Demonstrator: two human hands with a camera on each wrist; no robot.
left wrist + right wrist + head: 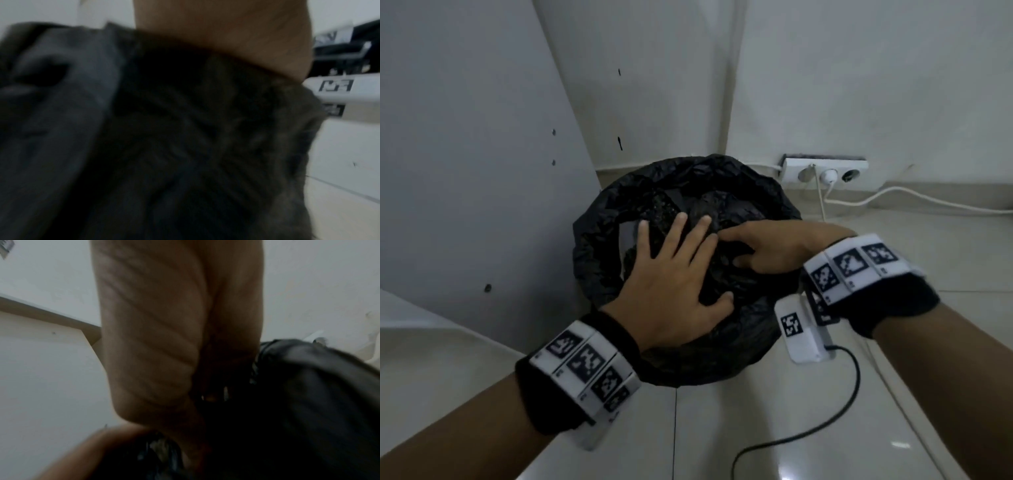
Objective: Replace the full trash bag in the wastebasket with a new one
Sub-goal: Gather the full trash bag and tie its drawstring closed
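Note:
A black trash bag (681,186) lines the wastebasket in the room corner, its rim folded over the edge and its middle bunched up. My left hand (681,270) lies spread on the bunched plastic, fingers straight, pressing down. My right hand (756,250) comes in from the right with the forefinger stretched out and the other fingers curled into the plastic. The left wrist view is blurred, with only the left palm (226,32) over the dark bag (164,146). In the right wrist view, the right hand (164,321) sinks its fingers into the bag (308,402).
A white power strip (825,169) with plugs lies on the floor behind the basket, and white cords (893,198) run off to the right. A black cable (835,428) loops on the tiles near my right wrist. A white cabinet panel (465,171) stands close on the left.

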